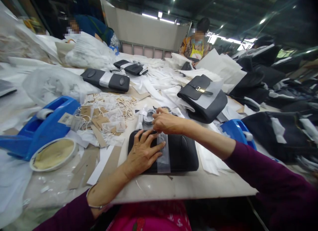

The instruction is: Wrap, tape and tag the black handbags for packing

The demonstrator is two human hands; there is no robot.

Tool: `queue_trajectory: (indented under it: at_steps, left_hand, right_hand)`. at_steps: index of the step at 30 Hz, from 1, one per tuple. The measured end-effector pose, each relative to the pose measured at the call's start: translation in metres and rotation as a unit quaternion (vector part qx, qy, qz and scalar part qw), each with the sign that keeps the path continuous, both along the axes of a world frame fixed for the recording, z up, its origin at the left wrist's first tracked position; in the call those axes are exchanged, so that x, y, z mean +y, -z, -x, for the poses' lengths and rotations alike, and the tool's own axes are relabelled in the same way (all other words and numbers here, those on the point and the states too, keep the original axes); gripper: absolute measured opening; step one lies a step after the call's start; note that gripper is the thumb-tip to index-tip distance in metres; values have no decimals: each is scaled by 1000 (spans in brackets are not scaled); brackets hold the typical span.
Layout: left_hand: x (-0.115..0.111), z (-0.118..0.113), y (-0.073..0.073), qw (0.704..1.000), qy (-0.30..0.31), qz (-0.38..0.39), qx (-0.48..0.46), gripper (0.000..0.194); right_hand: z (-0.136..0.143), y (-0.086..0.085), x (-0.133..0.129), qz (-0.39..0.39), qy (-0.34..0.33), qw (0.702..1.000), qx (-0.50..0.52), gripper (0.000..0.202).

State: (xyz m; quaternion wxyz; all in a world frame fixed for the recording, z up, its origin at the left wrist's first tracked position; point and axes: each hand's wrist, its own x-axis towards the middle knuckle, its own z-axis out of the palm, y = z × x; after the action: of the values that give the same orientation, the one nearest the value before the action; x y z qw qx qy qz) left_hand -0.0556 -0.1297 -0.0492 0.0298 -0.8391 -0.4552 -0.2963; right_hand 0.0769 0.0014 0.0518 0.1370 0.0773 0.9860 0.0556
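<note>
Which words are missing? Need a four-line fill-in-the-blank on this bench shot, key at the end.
1. The flat, leather-look rectangular bag under the person's spread left hand is coloured ____.
2. A thin, silvery bracelet circles the person's ____ forearm.
3. The large plastic tape dispenser beside the round white dish with yellowish contents is coloured ____.
4. The black flap bag with a metal buckle lies farther to the person's ____ than the rectangular bag.

Missing words: black; left; blue; right.

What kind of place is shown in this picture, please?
Probably a bag workshop's packing or finishing area: several black bags, some with pale strips across them, lie on the worktable near a heap of stringed tags and a blue tape dispenser.
</note>
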Motion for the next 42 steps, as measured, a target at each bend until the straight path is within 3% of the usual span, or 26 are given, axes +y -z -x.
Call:
queue_trajectory:
  at_steps: [14, 18, 23, 31, 34, 36, 39, 42]
  left_hand:
    - [0, 1, 0, 1000, 11, 12, 11, 35]
    - [0, 1, -1, 1000, 14, 8, 8, 35]
    - [2, 2, -1, 1000, 12, -2, 11, 35]
    - [0, 2, -3, 1000, 11, -24, 14, 34]
    - [0, 3, -3, 999, 13, -30, 14, 34]
    - [-1, 3, -3, 999, 14, -36, 11, 35]
    - [-1, 5, -4, 999, 13, -37, 3, 36]
    - [-2, 8, -4, 1000, 14, -24, -4, 42]
  right_hand:
    - [-3, 7, -13, -66, -2, 997, 39, 19]
    - [-9, 14, -6, -73, 54, 991, 98, 13]
    - [-19, 27, 16, -53, 145, 973, 169, 47]
    - [-20, 42, 35, -85, 263, 948, 157, 55]
    - [-18, 37, 37, -107, 312, 922, 202, 31]
    - [-24, 31, 33, -97, 347, 889, 283, 17]
    - [-48, 27, 20, -36, 403, 808, 429, 11]
    - [-82, 36, -3, 65, 451, 722, 520, 13]
